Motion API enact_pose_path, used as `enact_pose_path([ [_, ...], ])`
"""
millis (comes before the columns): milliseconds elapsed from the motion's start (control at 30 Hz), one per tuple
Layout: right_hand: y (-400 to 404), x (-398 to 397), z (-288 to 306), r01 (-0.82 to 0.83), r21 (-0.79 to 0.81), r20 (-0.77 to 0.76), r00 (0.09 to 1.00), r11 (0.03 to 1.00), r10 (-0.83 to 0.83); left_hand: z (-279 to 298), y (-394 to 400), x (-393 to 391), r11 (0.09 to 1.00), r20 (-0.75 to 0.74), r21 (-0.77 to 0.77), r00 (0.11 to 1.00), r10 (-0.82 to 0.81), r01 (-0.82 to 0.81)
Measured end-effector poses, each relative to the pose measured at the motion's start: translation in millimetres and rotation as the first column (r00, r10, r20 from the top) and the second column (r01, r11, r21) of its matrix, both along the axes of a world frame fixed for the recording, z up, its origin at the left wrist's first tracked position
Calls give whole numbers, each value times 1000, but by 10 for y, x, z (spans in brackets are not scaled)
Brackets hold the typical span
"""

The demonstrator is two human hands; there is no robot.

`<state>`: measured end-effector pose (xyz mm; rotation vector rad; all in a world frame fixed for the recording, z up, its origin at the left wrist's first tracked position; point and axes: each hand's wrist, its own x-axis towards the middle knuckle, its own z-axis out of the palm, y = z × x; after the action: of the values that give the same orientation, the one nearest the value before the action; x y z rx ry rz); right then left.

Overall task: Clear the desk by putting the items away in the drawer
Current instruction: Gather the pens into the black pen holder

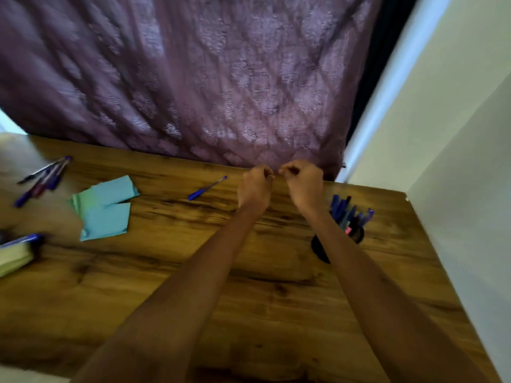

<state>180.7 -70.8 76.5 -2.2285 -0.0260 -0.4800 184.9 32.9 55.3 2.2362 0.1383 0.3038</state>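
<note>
- Wooden worktop point(249, 299) fills the view, purple curtain point(193, 78) hanging along its far edge.
- Left hand point(255, 186) and right hand point(302, 183), fingers curled, meet at the far edge; what they pinch is unclear.
- Blue papers point(106, 207) lie toward the left edge.
- Black pen holder point(320, 248) stands near the right edge.
- Blue pen point(207, 187) lies near the far edge.

A: We see both arms stretched over the wooden desk point(249, 286), left hand point(255, 186) and right hand point(302, 183) curled, knuckles nearly touching at the far edge.

B: We also spot a blue pen point(207, 187), blue papers point(106, 208) and a black pen holder point(320, 248).
</note>
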Motion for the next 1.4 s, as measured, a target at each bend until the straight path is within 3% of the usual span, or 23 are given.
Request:
enact_pose_path([
  [167,747,316,-362,-346,-220,-165,935,912,315,-283,852,60,961,-86,111,961,263,-254],
  [300,1270,551,-733,-509,-376,-319,856,774,408,-552,1399,119,946,-139,203,950,281,-251],
  [433,1598,678,-963,-555,-555,-419,830,620,367,-716,1663,205,956,-284,267,938,197,-120],
  [533,1741,670,-1063,-562,-617,-443,827,551,347,-878,1782,266,973,-330,226,936,124,-49],
  [733,1785,570,-1078,-433,-745,-299,896,506,327,-1053,1917,393,1000,-275,14,961,-14,18],
  [800,1759,509,-1055,-412,-752,-305,909,515,283,-1061,1902,427,1000,-249,8,968,-4,6],
  [900,1652,406,-978,-379,-715,-309,925,587,221,-869,1758,409,984,-166,-161,985,46,-73],
  [1067,1417,231,-729,-291,-615,-236,955,733,180,-546,1538,394,975,12,-203,995,-95,96],
  [1200,1536,223,-639,-293,-563,-234,953,773,191,-367,1666,285,919,-20,-389,996,-84,69],
  [1400,2344,259,-535,-326,-427,-222,942,843,252,-315,2529,89,930,-47,-348,993,111,-121],
])
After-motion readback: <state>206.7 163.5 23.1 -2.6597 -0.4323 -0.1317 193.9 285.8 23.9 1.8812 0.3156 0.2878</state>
